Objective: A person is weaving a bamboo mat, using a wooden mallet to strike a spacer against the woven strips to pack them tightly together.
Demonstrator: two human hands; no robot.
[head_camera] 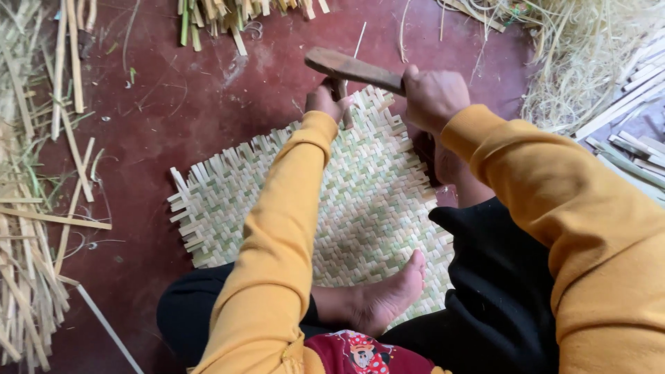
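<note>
A wooden mallet (350, 68) is gripped by the clenched right hand (433, 97) above the far edge of the woven bamboo mat (360, 201), long axis slanting leftward. Directly beneath its head, a small upright tool (341, 93) is clasped by the left hand (325, 102), pressed against the mat's far edge.

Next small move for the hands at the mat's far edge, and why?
Probably bring the wooden tool in the right hand down onto the piece the left hand steadies on the woven mat: the tool is raised directly above that spot at the mat's far edge.
</note>
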